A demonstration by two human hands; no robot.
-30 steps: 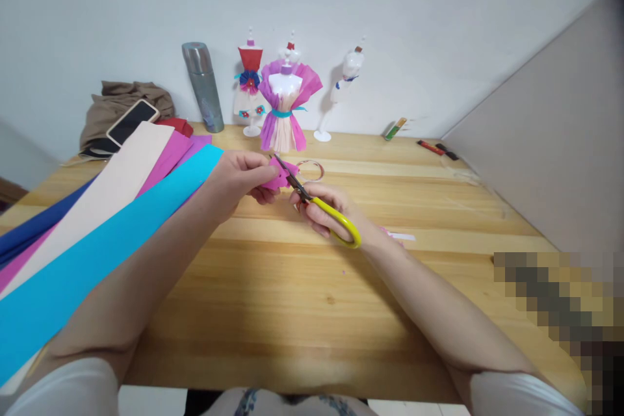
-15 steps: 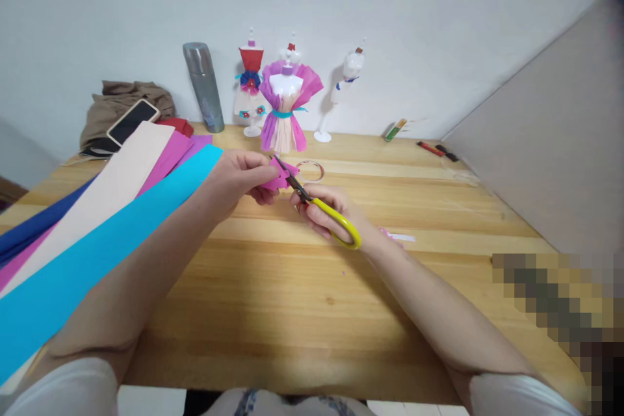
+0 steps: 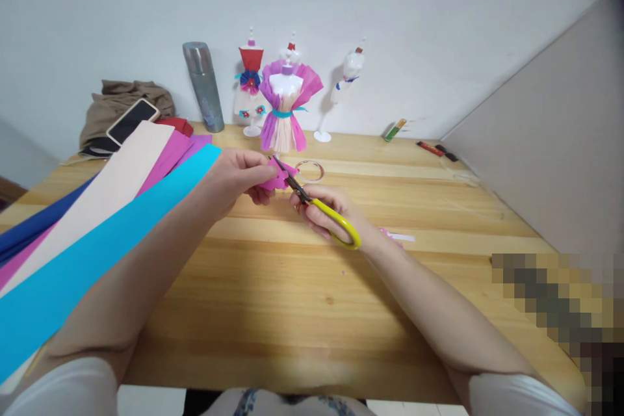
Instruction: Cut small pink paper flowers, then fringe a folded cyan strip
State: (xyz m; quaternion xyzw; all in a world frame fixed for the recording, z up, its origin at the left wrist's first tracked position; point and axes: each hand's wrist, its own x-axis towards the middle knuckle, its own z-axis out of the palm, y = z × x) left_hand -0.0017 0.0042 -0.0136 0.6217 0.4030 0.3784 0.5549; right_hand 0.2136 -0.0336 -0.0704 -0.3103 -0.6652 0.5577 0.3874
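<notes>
My left hand (image 3: 245,174) pinches a small piece of pink crepe paper (image 3: 279,177) above the middle of the table. In my right hand (image 3: 325,203) are yellow-handled scissors (image 3: 341,224), with my fingers in the loops. Their dark blades point up and to the left, lying across the pink paper and parted slightly at the tips. Just beyond my hands stands a small white mannequin (image 3: 285,88) dressed in purple and cream paper with a blue waist tie.
Long paper strips in blue (image 3: 107,253), cream and purple lie along the left. Behind them are a phone (image 3: 132,122), brown cloth (image 3: 129,101) and a grey flask (image 3: 205,91). More mannequins, a tape ring (image 3: 311,171) and a green tube (image 3: 395,130) stand or lie toward the wall.
My left hand and the pink paper have shifted very slightly to the left. The scissors stay nearly in place.
</notes>
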